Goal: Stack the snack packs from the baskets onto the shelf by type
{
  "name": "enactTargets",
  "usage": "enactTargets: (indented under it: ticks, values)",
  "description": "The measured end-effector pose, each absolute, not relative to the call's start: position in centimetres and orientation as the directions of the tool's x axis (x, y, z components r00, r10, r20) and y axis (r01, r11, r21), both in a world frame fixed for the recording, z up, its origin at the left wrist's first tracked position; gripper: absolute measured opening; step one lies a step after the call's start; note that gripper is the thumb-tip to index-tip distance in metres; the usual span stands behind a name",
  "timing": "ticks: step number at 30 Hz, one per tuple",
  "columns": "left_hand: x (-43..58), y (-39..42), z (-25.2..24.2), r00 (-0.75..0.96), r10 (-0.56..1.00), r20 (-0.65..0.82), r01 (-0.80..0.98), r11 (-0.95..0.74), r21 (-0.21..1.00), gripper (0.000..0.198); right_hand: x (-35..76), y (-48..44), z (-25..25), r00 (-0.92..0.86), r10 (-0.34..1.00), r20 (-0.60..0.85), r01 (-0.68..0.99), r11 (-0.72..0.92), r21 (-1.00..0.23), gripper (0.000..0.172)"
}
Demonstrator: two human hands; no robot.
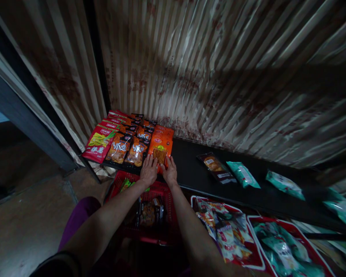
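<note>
Both my hands reach forward to the black shelf, side by side at the near end of an orange snack packet [160,148]. My left hand [150,169] lies with fingers stretched out on its lower left edge. On the lower right edge rests my right hand [169,171], fingers also extended. More orange packets overlap behind this one. To the left are rows of black-and-orange snack packets [119,148] and, at the shelf's end, red snack bags [99,140]. Beneath my forearms sits a red plastic basket [171,207] with dark packets [150,213] and some green ones inside.
On the black shelf [187,161] to the right lie a dark brown packet [216,167] and several teal packets [243,175]. Below stand a basket of white-and-red bags [226,231] and another of teal packets [285,250]. A striped curtain [190,77] hangs behind; a black post [98,54] rises left.
</note>
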State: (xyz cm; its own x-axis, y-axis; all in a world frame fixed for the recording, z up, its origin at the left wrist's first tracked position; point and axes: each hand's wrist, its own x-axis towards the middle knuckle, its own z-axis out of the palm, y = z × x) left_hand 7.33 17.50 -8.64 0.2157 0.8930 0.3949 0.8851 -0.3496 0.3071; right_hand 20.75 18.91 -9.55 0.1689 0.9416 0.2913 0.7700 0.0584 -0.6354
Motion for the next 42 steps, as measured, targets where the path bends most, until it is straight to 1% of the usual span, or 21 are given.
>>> enactTargets:
  ticks: [10,17,20,26,30,34,39,42]
  values:
    - [6.8,16.9,-9.0,0.264,0.907,0.327,0.888,-0.361,0.285,0.046,20.7,18.4,-9.7,0.146,0.95,0.275,0.801,0.05,-0.596,0.054]
    - [7.9,17.4,-8.0,0.198,0.922,0.332,0.89,-0.311,0.334,0.045,20.5,18.3,-9.9,0.171,0.94,0.297,0.811,0.036,-0.584,0.054]
    - [8.4,18.1,-7.3,0.172,0.928,0.332,0.888,-0.292,0.356,0.049,20.4,18.2,-9.9,0.168,0.938,0.302,0.82,0.037,-0.571,0.053]
    - [8.6,19.1,-7.6,0.205,0.933,0.295,0.884,-0.306,0.354,0.054,20.1,17.5,-9.7,0.15,0.933,0.328,0.843,0.052,-0.536,0.053]
    - [8.6,19.2,-8.2,0.178,0.942,0.284,0.89,-0.277,0.362,0.055,20.1,17.9,-9.7,0.19,0.92,0.342,0.822,0.041,-0.569,0.051]
    - [8.7,19.1,-8.1,0.18,0.948,0.263,0.892,-0.27,0.362,0.053,19.9,19.2,-9.4,0.218,0.913,0.345,0.798,0.037,-0.602,0.058]
    - [8.7,19.0,-7.8,0.177,0.957,0.23,0.896,-0.254,0.365,0.052,19.3,20.6,-9.2,0.134,0.933,0.334,0.835,0.076,-0.545,0.058]
    - [8.7,19.0,-7.9,0.162,0.957,0.242,0.895,-0.246,0.372,0.051,19.2,20.8,-9.3,0.109,0.943,0.316,0.839,0.083,-0.538,0.058]
